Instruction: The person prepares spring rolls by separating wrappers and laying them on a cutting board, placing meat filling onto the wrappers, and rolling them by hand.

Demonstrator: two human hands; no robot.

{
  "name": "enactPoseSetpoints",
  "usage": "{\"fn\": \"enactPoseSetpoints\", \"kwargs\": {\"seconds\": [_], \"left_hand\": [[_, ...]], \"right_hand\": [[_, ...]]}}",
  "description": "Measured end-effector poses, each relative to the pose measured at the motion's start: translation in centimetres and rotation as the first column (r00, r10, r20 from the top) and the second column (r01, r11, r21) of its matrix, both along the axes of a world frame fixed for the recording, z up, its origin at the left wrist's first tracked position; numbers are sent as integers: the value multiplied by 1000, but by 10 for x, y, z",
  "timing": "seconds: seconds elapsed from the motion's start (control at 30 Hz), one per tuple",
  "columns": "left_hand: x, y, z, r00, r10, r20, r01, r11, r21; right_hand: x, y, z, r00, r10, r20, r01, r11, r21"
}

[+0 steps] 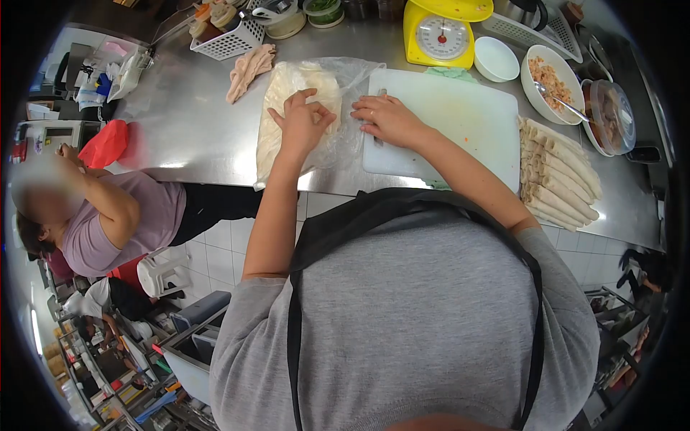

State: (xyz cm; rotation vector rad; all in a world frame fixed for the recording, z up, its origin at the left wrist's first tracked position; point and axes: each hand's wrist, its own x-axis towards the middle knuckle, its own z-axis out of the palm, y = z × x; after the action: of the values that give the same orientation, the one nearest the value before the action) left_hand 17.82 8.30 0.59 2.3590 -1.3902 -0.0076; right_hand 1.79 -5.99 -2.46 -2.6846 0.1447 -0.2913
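My left hand (305, 123) is over a stack of thin pale sheets (274, 140) in a clear plastic bag (351, 72). Its thumb and index finger come together at the right side of the stack, the other fingers apart; what is between the fingertips is too small to make out. Reaching across the left edge of a white cutting board (453, 129), my right hand (390, 121) has its fingers stretched out toward the crumpled plastic, with nothing visible in its grasp. Several long pale rolls (557, 172) lie in a row right of the board.
Behind the board stand a yellow scale (440, 36), a white bowl (496, 59) and a bowl of orange-pink filling (552, 82) with a spoon. A crumpled cloth (249, 72) lies near a white basket (230, 39). Another person (122, 208) is at the left.
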Motion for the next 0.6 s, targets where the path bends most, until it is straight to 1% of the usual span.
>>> {"fn": "enactPoseSetpoints", "kwargs": {"seconds": [0.03,0.07,0.1,0.13,0.17,0.2,0.23,0.27,0.3,0.33,0.37,0.4,0.47,0.5,0.57,0.6], "left_hand": [[4,3,0,987,27,-158,-29,1000,-9],[8,6,0,987,32,-158,-33,999,-7],[11,8,1,966,27,-256,-39,998,-41],[14,8,2,937,18,-350,-48,996,-76],[15,9,2,936,21,-350,-51,996,-76],[17,9,3,919,3,-394,-48,993,-104],[18,9,4,899,-16,-437,-45,990,-131],[22,10,-1,900,-15,-436,-46,990,-131],[25,9,-5,898,-43,-438,-35,985,-168],[28,10,-9,896,-71,-439,-24,978,-205],[31,11,-14,895,-72,-439,-23,978,-207],[30,12,-11,885,-70,-461,-39,974,-223],[30,13,-5,874,-71,-480,-53,969,-240],[29,14,0,893,-66,-446,-59,964,-261],[27,17,15,911,-60,-408,-62,958,-281],[24,18,26,925,-76,-373,-37,957,-287]], "right_hand": [[1,-1,5,1000,-6,-17,7,997,71],[3,0,10,999,-11,-35,16,990,143],[6,1,11,999,-7,-35,12,989,144],[9,2,13,995,-66,72,52,982,184],[12,3,15,976,-129,175,87,970,227],[15,3,18,976,-126,175,84,970,227],[17,4,23,957,-146,249,89,970,228],[19,5,27,932,-167,320,94,969,230],[21,6,30,933,-166,320,94,969,229],[23,7,32,942,-167,292,59,936,348],[25,8,34,951,-165,263,26,887,461],[28,10,33,951,-166,262,28,887,460],[37,12,28,981,-115,159,-15,766,643],[42,14,21,980,-115,161,-15,766,642],[52,19,8,995,-22,99,-74,513,855],[54,25,12,995,-22,102,-76,513,855]]}}
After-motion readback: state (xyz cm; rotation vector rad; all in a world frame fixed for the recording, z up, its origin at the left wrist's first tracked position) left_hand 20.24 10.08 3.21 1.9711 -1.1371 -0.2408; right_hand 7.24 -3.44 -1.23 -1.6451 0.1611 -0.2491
